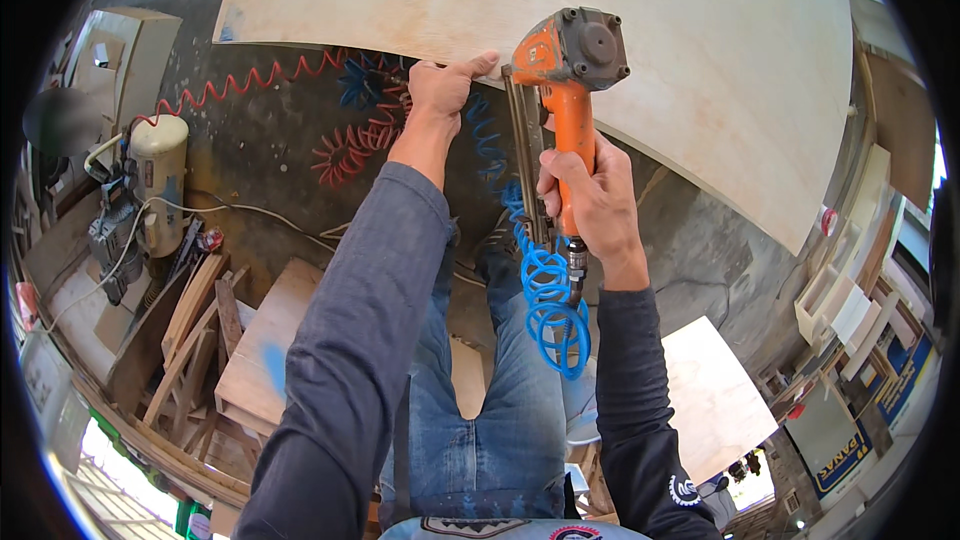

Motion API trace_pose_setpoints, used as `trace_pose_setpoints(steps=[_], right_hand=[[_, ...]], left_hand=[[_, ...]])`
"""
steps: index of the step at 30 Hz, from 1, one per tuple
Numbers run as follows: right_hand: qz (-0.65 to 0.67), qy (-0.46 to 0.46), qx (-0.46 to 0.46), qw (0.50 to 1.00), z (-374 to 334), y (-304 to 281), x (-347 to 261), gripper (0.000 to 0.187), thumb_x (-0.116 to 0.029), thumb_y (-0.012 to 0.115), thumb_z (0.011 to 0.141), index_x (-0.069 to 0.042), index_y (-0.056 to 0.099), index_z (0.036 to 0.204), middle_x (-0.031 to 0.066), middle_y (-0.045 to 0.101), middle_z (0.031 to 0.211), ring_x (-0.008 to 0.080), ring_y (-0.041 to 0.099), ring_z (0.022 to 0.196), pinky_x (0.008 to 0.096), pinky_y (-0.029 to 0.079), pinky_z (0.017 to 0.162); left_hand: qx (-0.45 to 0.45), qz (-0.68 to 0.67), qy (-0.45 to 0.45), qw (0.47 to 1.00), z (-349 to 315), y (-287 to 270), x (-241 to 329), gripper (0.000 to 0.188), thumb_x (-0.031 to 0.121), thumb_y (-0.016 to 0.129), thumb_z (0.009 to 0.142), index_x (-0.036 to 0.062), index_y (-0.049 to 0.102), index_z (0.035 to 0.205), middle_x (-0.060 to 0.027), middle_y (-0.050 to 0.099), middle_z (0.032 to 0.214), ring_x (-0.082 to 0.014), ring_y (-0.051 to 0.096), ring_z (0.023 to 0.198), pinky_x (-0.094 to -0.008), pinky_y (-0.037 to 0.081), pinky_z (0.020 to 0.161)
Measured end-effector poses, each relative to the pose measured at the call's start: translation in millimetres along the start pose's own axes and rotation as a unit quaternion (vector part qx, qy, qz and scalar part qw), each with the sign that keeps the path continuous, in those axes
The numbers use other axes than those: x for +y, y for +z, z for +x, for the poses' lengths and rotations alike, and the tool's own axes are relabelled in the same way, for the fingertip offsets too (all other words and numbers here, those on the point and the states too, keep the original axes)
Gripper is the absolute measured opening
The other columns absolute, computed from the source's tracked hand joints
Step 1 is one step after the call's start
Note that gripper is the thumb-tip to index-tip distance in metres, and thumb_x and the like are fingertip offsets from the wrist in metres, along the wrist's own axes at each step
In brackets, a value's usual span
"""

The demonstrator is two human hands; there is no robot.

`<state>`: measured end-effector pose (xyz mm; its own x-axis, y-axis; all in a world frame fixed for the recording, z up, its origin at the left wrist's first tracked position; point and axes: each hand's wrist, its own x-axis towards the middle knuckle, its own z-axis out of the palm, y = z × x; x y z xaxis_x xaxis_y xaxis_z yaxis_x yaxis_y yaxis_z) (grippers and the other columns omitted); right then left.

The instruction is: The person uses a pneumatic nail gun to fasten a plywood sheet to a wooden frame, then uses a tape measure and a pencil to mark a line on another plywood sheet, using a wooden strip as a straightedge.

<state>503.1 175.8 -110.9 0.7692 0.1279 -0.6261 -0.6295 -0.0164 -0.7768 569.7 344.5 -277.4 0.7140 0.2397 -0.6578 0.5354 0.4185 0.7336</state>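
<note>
My right hand (600, 200) is wrapped round the orange handle of a pneumatic nail gun (572, 120). The gun's dark round-capped head is over the near edge of a large pale plywood board (720, 60), and its long magazine points back toward me. A coiled blue air hose (560, 330) hangs from the coupling at the handle's base. To the left of the gun, my left hand (440, 90) is closed at the board's near edge, thumb stretched toward the gun. Its fingertips are partly hidden. Whether the gun's nose touches the wood I cannot tell.
Red coiled hose (345, 155) lies on the dark floor beneath the board. A cream tank (160, 165) stands at left, near wood offcuts (195, 325) and a wooden box (275, 340). A pale panel (715, 400) is at lower right; shelves of wood pieces (850, 280) line the right.
</note>
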Motion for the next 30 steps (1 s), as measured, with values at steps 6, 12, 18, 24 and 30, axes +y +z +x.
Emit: trace_pose_setpoints(steps=[6,12,18,24,30], right_hand=[[-0.006,-0.003,-0.005,1.000,3.2,-1.0,-4.2,0.034,-0.013,0.062,0.091,0.005,0.056,0.120,0.0047,0.059,0.068,0.0085,0.053,0.050,0.0237,0.042,0.046],[-0.001,-0.003,0.007,1.000,4.5,0.4,-3.0,0.024,-0.012,0.061,0.091,0.004,0.060,0.109,0.0027,0.058,0.065,0.0071,0.052,0.047,0.0227,0.040,0.040],[-0.002,0.001,0.006,1.000,4.4,-0.2,-7.2,0.020,-0.013,0.062,0.090,0.003,0.059,0.103,0.0029,0.058,0.066,0.0077,0.053,0.047,0.0231,0.040,0.039],[-0.009,-0.021,0.009,1.000,11.1,-1.0,-8.1,0.020,-0.015,0.062,0.090,0.002,0.059,0.099,0.0035,0.059,0.066,0.0079,0.054,0.048,0.0229,0.041,0.040],[-0.008,-0.017,0.006,1.000,13.5,-3.2,-6.9,0.019,-0.015,0.062,0.090,0.002,0.059,0.098,0.0035,0.059,0.067,0.0077,0.054,0.049,0.0236,0.043,0.043]], left_hand=[[-0.001,0.006,0.010,1.000,-10.4,5.3,9.6,0.034,0.008,0.091,0.069,-0.0101,0.069,0.088,-0.0138,0.071,0.091,-0.0180,0.065,0.077,-0.0318,0.051,0.073],[0.025,0.036,-0.011,0.999,-11.5,7.1,13.4,0.035,0.008,0.091,0.068,-0.0103,0.069,0.088,-0.0145,0.071,0.091,-0.0182,0.065,0.075,-0.0322,0.051,0.070],[0.017,0.040,-0.007,0.999,-5.4,4.0,7.8,0.040,0.008,0.092,0.067,-0.0126,0.068,0.092,-0.0151,0.071,0.094,-0.0187,0.065,0.078,-0.0327,0.051,0.073],[0.023,0.039,0.012,0.999,-2.4,2.3,4.3,0.046,0.010,0.093,0.066,-0.0143,0.066,0.094,-0.0162,0.069,0.096,-0.0201,0.064,0.083,-0.0325,0.051,0.078],[0.001,0.026,-0.028,0.999,-6.9,3.1,9.9,0.049,0.010,0.093,0.065,-0.0146,0.064,0.097,-0.0170,0.067,0.101,-0.0209,0.063,0.089,-0.0328,0.049,0.084]])
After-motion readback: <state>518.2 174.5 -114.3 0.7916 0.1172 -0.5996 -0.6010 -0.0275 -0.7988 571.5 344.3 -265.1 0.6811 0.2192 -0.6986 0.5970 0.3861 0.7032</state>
